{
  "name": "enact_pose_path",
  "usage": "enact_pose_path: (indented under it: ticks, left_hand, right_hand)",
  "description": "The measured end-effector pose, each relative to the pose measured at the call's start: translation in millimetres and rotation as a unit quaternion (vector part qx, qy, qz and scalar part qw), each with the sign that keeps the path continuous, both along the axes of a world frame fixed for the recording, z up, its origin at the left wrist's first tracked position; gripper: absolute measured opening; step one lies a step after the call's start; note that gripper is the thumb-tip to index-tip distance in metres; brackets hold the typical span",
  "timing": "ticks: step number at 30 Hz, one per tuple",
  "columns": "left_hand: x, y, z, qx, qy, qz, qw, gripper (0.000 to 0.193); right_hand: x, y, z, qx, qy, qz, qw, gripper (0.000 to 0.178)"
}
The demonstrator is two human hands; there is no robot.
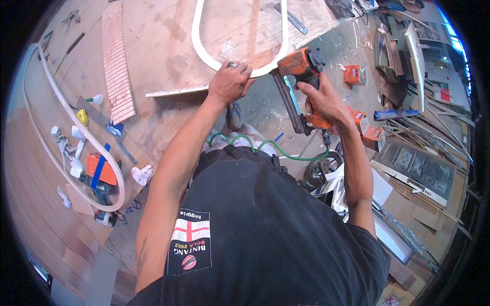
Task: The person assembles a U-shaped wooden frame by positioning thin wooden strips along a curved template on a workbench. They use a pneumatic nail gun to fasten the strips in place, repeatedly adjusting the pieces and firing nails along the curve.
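Note:
My right hand [329,102] is wrapped round the handle of an orange and black air nail gun [298,62]. The gun's nose is at the right of the near curve of a pale oval frame [203,52], up against it or very close. A green coiled hose [245,143] runs to the bottom of its handle. My left hand [232,81], with a ring on one finger, is closed over the frame's near curve. From beneath that hand a narrow pale strip [176,92] with small marks along its edge sticks out to the left. Its join to the frame is hidden.
A slotted wooden strip [117,61] lies on the worktable [158,46]. At left, a second oval frame [66,104] surrounds an orange box [101,169] and a cordless drill. Orange boxes [354,75], a wheel [322,168] and stacked wood offcuts [434,122] are on the right.

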State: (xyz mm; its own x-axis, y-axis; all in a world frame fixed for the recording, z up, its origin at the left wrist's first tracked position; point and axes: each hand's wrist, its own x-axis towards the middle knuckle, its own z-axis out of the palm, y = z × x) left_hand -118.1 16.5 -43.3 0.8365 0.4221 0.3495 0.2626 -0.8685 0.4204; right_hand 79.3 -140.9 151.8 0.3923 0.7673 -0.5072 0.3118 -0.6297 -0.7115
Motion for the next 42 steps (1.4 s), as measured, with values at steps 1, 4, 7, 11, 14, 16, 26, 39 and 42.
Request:
enact_pose_path:
  ticks: [1,4,7,11,14,16,26,39,42]
  left_hand:
    - [-0.1,-0.1,-0.4,0.000,0.002,0.000,1.000,0.034]
    - [-0.8,-0.3,-0.6,-0.011,0.005,-0.001,1.000,0.035]
    - [-0.1,-0.1,-2.7,-0.008,0.014,0.001,1.000,0.036]
    - [-0.1,-0.7,-1.4,-0.019,0.023,0.001,1.000,0.037]
    - [0.1,-0.5,-4.2,-0.017,0.019,0.001,1.000,0.038]
    - [0.9,-1.1,-3.4,-0.015,0.016,0.002,1.000,0.037]
    - [1.0,-1.9,-9.5,0.005,-0.011,0.008,1.000,0.035]
    - [1.7,-1.4,-2.6,-0.023,0.040,0.002,0.999,0.037]
    - [1.7,-1.4,-2.7,-0.024,0.033,0.001,0.999,0.036]
  right_hand:
    - [0.1,3.1,-0.4,0.004,0.000,0.000,1.000,0.071]
    - [2.6,8.7,1.1,-0.002,-0.009,0.013,1.000,0.070]
    - [4.0,12.9,0.1,0.006,-0.024,0.036,0.999,0.069]
    - [7.1,13.9,-4.4,0.005,-0.026,0.037,0.999,0.068]
    - [8.4,13.8,-8.3,0.010,-0.033,0.035,0.999,0.067]
    - [8.1,14.3,-7.3,-0.002,-0.036,0.039,0.999,0.067]
    - [-1.2,17.2,-3.6,0.003,-0.085,0.070,0.994,0.062]
    - [-0.6,14.0,-4.4,-0.003,-0.051,0.023,0.998,0.064]
    - [-2.5,14.7,-2.6,-0.023,-0.048,0.034,0.998,0.065]
